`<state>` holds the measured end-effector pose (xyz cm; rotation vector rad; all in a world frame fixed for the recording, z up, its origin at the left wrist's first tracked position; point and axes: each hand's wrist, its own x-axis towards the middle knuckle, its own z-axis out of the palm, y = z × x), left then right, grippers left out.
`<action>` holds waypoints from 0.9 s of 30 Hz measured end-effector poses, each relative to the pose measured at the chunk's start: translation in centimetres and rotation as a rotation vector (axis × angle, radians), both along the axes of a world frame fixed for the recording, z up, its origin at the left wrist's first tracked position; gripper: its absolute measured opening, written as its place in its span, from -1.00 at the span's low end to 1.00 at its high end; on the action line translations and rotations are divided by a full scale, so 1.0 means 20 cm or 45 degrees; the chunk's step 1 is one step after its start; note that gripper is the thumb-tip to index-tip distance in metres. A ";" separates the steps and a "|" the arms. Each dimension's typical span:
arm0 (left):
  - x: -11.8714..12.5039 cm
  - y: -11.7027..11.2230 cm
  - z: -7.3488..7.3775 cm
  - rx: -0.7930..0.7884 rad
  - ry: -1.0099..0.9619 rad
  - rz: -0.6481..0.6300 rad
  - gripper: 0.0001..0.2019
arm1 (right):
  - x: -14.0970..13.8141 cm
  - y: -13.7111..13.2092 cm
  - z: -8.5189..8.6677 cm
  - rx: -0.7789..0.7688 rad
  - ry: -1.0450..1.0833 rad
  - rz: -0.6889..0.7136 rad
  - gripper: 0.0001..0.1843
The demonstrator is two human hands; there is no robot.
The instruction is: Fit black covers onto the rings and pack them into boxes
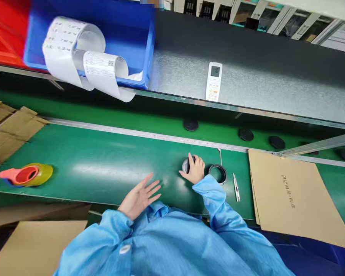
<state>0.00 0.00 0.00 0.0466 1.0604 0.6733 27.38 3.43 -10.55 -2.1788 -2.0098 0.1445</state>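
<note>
Right hand [196, 169] half-curled over grey round piece [186, 166], left of black ring [224, 175] — can't tell if gripped. Left hand [139, 196] spread, empty — farther left. Cutter [236, 188] right of ring.

Ring [225, 175] between right hand [194, 170] and knife [236, 188]

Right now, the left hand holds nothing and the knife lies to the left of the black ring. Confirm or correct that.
The side is wrong: the head view shows the knife to the right of the black ring. The left hand does hold nothing.
</note>
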 end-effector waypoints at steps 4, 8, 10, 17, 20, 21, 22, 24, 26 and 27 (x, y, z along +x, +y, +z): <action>-0.04 0.04 -0.01 -0.046 0.088 -0.031 -0.49 | 0.07 0.02 -0.08 -0.092 -0.049 -0.001 0.11; -0.07 0.07 0.00 -0.060 0.184 -0.027 -0.49 | 0.06 0.04 -0.11 -0.083 -0.101 0.048 0.03; -0.10 0.09 0.00 -0.052 0.233 -0.018 -0.50 | 0.04 0.05 -0.12 -0.017 -0.122 0.074 -0.02; -0.13 0.15 -0.04 -0.098 0.348 0.025 -0.52 | 0.01 0.09 -0.14 -0.168 -0.092 0.000 -0.04; -0.11 0.18 -0.06 -0.105 0.338 0.029 -0.51 | -0.03 0.11 -0.14 -0.290 -0.073 0.053 0.11; -0.10 0.20 -0.07 -0.112 0.335 0.023 -0.50 | -0.07 0.11 -0.13 -0.317 -0.054 0.081 0.16; -0.08 0.21 -0.09 -0.124 0.325 0.013 -0.49 | -0.13 0.12 -0.13 -0.333 -0.026 0.107 0.20; -0.07 0.24 -0.11 -0.173 0.303 -0.001 -0.48 | -0.29 0.17 -0.13 -0.325 0.059 0.167 0.21; -0.08 0.28 -0.13 -0.223 0.283 0.000 -0.47 | -0.44 0.28 -0.12 -0.271 0.186 0.277 0.18; -0.09 0.31 -0.13 -0.241 0.278 0.011 -0.47 | -0.49 0.36 -0.11 -0.238 0.259 0.325 0.14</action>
